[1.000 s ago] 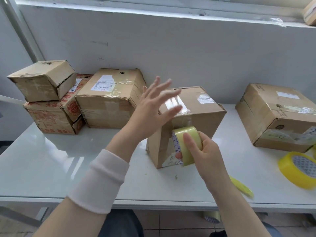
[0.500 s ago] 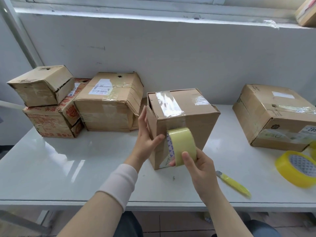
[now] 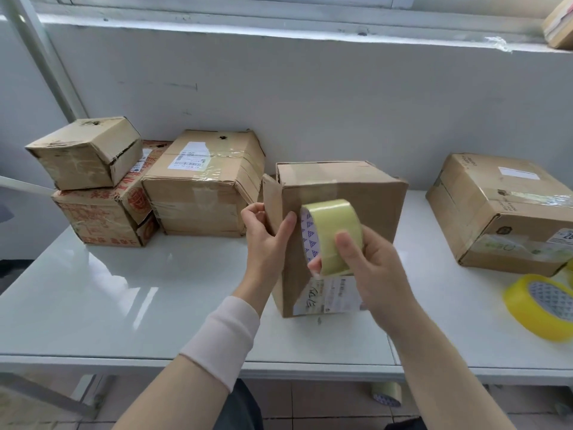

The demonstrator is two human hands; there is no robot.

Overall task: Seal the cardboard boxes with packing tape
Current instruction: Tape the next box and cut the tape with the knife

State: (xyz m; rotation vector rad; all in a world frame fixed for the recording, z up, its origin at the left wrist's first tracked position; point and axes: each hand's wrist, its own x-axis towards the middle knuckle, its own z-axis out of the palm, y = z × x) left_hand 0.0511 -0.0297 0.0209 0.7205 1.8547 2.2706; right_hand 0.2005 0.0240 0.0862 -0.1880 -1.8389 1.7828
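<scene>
Pressing the tape roll (image 3: 331, 234) flat on the front face of the middle box (image 3: 366, 206) looks like the step in hand: the right hand (image 3: 372, 268) curls round the roll, thumb on its outer band, while the left hand (image 3: 266, 240) pinches the loose side flap (image 3: 271, 197) at the box's left corner. Best to hold that flap shut and square, then draw the tape taut across the corner. Counted: five cardboard boxes (image 3: 201, 193) on the counter (image 3: 155, 299), one stacked on another, a further box (image 3: 561, 23) partly seen on the window ledge; three rolls, one in hand, a yellow roll (image 3: 539, 308) at the counter's right, a third roll (image 3: 387, 394) on the floor
</scene>
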